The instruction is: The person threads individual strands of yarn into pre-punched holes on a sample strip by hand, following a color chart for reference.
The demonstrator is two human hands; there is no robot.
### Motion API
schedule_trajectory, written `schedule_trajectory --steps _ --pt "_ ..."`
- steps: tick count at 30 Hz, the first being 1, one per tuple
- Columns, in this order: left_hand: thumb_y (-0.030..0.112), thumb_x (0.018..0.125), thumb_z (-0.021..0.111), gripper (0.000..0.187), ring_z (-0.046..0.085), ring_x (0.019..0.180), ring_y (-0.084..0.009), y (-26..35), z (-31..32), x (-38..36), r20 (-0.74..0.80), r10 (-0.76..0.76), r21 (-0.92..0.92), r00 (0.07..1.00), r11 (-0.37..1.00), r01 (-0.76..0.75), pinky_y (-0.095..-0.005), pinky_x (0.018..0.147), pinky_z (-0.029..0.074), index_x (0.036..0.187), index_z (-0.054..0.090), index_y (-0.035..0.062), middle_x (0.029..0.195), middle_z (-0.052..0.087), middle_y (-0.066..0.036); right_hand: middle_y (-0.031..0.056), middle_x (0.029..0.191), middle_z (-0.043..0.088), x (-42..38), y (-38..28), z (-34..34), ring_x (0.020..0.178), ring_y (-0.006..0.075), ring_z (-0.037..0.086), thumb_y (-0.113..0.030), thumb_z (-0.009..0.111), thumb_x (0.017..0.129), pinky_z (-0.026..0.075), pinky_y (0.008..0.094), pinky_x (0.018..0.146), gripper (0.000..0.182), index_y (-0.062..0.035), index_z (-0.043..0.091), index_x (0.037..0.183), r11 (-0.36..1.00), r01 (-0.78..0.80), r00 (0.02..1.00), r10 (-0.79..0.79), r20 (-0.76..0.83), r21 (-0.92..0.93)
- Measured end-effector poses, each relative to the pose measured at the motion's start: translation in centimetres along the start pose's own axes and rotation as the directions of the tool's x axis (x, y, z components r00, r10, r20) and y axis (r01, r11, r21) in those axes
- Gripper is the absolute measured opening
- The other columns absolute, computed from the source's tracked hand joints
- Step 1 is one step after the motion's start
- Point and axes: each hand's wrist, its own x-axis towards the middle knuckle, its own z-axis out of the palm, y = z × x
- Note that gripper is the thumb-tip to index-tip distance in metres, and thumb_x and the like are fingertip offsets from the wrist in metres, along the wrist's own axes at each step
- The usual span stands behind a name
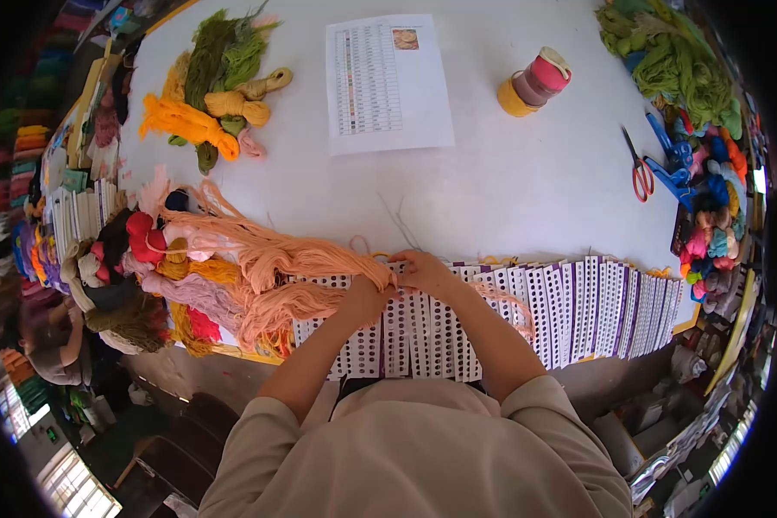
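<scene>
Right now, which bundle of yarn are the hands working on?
The peach bundle, fanned across the table's near edge. Both the left hand and right hand pinch its strands over the punched cards; the orange bundle and green bundle lie untouched.

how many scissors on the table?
2. Red-handled scissors lie on the white table at the right; blue-handled scissors lie just right of them, beside the yarn pile. More could be hidden under the yarn.
</scene>
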Motion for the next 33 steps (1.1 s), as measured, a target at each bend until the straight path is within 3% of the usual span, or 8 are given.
schedule_trajectory --steps 3,6,10,16,21,24,26,33 --pt "0.018 0.089 0.054 0.017 0.065 0.075 -0.0147 -0.4 -2.0 -0.9 -0.06 0.243 0.85 0.968 0.522 -0.078 -0.0302 0.058 0.051 0.099 0.062 0.0069 0.084 0.067 -0.008 0.007 0.076 0.067 1.2 1.9 0.6 0.059 0.0117 0.061 -0.017 0.066 0.086 0.051 0.025 0.056 0.03 0.0008 0.057 0.108 0.997 0.041 0.991 -0.049 -0.127 -0.068" --pt "0.024 0.09 0.057 0.019 0.058 0.063 -0.013 0.0 -7.8 -4.1 -0.279 -0.366 -0.317 0.888 0.908 0.275 -0.0282 0.054 0.047 0.099 0.062 0.0078 0.077 0.061 -0.001 0.005 0.071 0.067 2.0 2.9 0.8 0.057 0.0123 0.063 -0.02 0.059 0.09 0.051 0.0263 0.055 0.019 -0.0029 0.06 0.099 0.961 -0.04 0.969 -0.029 -0.245 -0.272" --pt "0.017 0.094 0.052 0.016 0.037 0.049 -0.0037 2.0 -18.1 -12.2 -0.164 -0.007 -0.817 0.986 0.562 -0.132 -0.0133 0.043 0.03 0.104 0.059 0.0073 0.075 0.055 0.002 0.0047 0.072 0.066 0.5 0.1 1.5 0.054 0.0092 0.06 -0.019 0.058 0.093 0.047 0.0244 0.05 0.016 -0.0034 0.059 0.097 0.968 -0.092 0.968 0.032 -0.251 -0.233" --pt "0.023 0.097 0.052 0.02 0.031 0.048 -0.003 5.8 -20.1 -16.7 -0.768 0.042 -0.446 0.64 0.681 -0.58 -0.0161 0.039 0.022 0.109 0.059 0.0086 0.077 0.055 0.002 0.0037 0.068 0.066 0.5 0.2 2.4 0.053 0.0105 0.061 -0.02 0.055 0.093 0.048 0.026 0.052 0.018 -0.0036 0.058 0.1 0.949 -0.106 0.954 0.014 -0.298 -0.295" --pt "0.026 0.098 0.051 0.026 0.031 0.048 -0.0064 7.0 -11.9 -19.3 -0.206 0.237 -0.766 0.949 0.564 -0.308 -0.0205 0.042 0.025 0.112 0.057 0.0041 0.091 0.056 -0.003 0.0068 0.094 0.063 -1.4 1.1 6.0 0.074 0.0131 0.062 -0.015 0.061 0.088 0.05 0.028 0.066 0.031 -0.0044 0.051 0.116 0.809 0.07 0.821 -0.379 -0.427 -0.584" --pt "0.029 0.096 0.052 0.032 0.055 0.086 -0.0193 7.7 -6.2 -19.4 -0.278 0.356 -0.665 0.892 0.599 -0.446 -0.0348 0.073 0.047 0.114 0.056 0.0018 0.118 0.055 -0.012 0.0033 0.091 0.058 -4.7 -4.0 10.6 0.075 0.0108 0.057 -0.007 0.068 0.083 0.047 0.0256 0.069 0.03 -0.0044 0.051 0.108 0.889 0.327 0.81 -0.438 -0.391 -0.32" --pt "0.032 0.096 0.053 0.044 0.037 0.134 -0.0265 7.7 -4.4 -20.3 -0.253 0.397 -0.732 0.882 0.518 -0.443 -0.0443 0.109 0.032 0.124 0.053 -0.0008 0.135 0.048 -0.017 0.0006 0.084 0.058 -8.9 -7.7 13.9 0.07 0.0084 0.055 -0.005 0.066 0.085 0.048 0.0237 0.064 0.017 -0.0047 0.055 0.099 0.906 0.422 0.858 -0.412 -0.305 -0.036" --pt "0.031 0.096 0.053 0.047 0.053 0.084 -0.0024 6.2 -3.8 -22.6 -0.037 0.535 -0.689 0.844 0.598 -0.409 -0.0154 0.06 0.035 0.132 0.051 0.0008 0.124 0.058 -0.009 -0.0005 0.086 0.061 -15.0 -12.5 20.1 0.073 0.0071 0.056 -0.006 0.066 0.087 0.047 0.0217 0.062 0.009 -0.0036 0.062 0.094 0.808 0.572 0.782 -0.589 -0.204 -0.139"
